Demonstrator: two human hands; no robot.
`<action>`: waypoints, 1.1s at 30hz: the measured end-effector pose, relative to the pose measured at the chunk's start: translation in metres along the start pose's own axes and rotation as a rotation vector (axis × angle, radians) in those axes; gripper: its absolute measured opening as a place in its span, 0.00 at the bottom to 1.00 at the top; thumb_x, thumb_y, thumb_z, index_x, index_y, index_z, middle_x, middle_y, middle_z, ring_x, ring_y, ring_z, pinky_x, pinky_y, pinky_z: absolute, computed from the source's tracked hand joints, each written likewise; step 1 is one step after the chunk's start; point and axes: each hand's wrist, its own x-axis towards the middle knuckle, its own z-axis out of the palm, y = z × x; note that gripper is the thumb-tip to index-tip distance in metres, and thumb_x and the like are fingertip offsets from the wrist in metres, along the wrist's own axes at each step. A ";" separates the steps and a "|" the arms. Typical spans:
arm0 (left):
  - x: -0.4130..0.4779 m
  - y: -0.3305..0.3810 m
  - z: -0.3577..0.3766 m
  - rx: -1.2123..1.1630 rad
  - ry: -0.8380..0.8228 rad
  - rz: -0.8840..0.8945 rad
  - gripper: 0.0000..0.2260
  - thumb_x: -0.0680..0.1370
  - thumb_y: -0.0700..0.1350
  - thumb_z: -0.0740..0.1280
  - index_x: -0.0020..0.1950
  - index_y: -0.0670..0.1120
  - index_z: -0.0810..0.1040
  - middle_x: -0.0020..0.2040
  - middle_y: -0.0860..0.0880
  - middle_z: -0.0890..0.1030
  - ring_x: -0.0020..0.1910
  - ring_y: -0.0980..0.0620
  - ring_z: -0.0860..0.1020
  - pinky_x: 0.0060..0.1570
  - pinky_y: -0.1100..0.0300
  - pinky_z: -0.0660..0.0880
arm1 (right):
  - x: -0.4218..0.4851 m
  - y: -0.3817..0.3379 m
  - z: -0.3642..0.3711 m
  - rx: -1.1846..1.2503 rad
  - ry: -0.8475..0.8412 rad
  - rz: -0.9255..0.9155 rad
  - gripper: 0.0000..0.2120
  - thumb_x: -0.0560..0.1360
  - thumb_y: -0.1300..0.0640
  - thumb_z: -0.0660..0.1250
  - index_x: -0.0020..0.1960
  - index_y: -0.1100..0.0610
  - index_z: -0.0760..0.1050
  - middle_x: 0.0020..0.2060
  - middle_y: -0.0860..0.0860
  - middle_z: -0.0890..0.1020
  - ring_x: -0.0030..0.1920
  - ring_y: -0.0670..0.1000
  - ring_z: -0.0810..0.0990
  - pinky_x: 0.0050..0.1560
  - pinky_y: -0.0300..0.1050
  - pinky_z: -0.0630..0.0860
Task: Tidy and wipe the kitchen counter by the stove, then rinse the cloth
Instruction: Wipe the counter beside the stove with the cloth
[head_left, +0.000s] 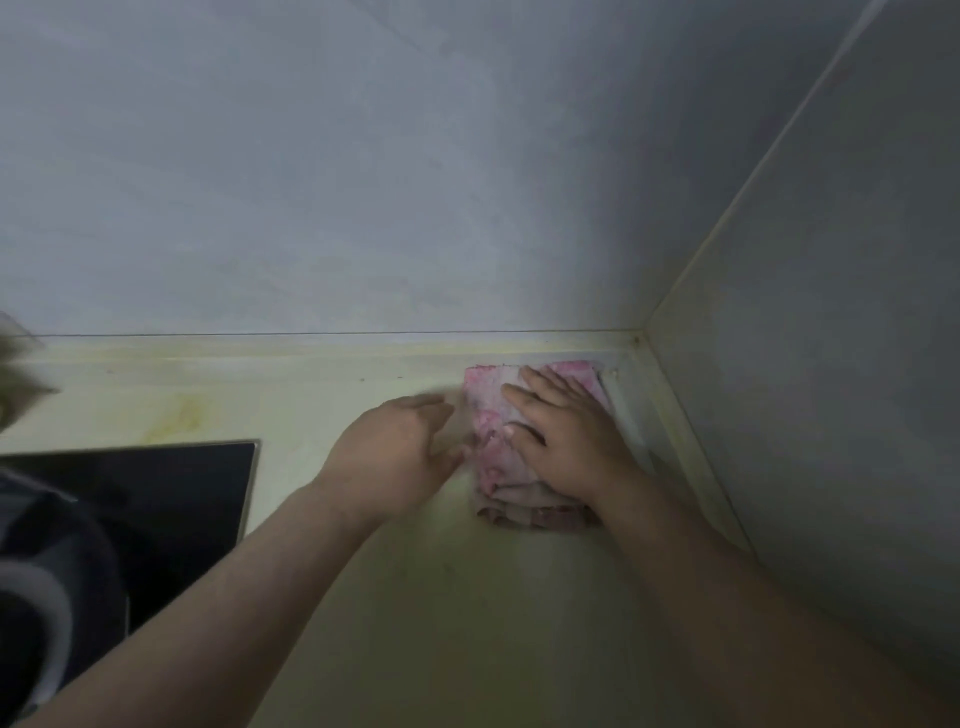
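Mid-wipe, likely: the right hand (566, 441) is pressing spread fingers on the cloth (488, 415) in the worktop's (441, 597) back-right corner, the left hand (400, 447) lying open alongside — yellow stains (182, 415) and rinsing are remaining.

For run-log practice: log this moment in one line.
stage: wiping | right hand: flat on cloth | left hand: open beside cloth | spot: counter corner

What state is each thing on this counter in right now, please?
cloth: folded, lying flat on the counter near the corner.
right hand: open, resting flat on the cloth.
left hand: open, blurred, at the cloth's left edge.
counter: yellowish stain beside the stove.
stove: dark, nothing glowing.
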 end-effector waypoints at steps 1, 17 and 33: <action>-0.007 -0.003 0.002 -0.013 0.004 -0.008 0.22 0.77 0.57 0.65 0.68 0.48 0.75 0.72 0.50 0.71 0.69 0.51 0.70 0.65 0.59 0.69 | 0.001 -0.002 0.002 -0.029 -0.016 -0.001 0.29 0.76 0.38 0.50 0.75 0.46 0.64 0.77 0.49 0.60 0.78 0.51 0.56 0.77 0.49 0.50; 0.020 -0.053 -0.015 0.357 0.287 0.024 0.37 0.77 0.57 0.61 0.79 0.45 0.49 0.77 0.46 0.39 0.77 0.45 0.41 0.76 0.44 0.43 | 0.017 -0.053 0.021 -0.071 -0.029 0.036 0.30 0.76 0.37 0.45 0.77 0.43 0.55 0.78 0.52 0.56 0.78 0.52 0.51 0.78 0.49 0.42; 0.008 -0.046 -0.005 0.120 0.183 0.152 0.34 0.76 0.56 0.59 0.79 0.45 0.54 0.80 0.44 0.51 0.78 0.46 0.50 0.77 0.52 0.51 | -0.006 -0.051 0.019 0.291 -0.004 0.074 0.24 0.79 0.48 0.61 0.74 0.48 0.66 0.76 0.47 0.62 0.77 0.48 0.58 0.77 0.44 0.51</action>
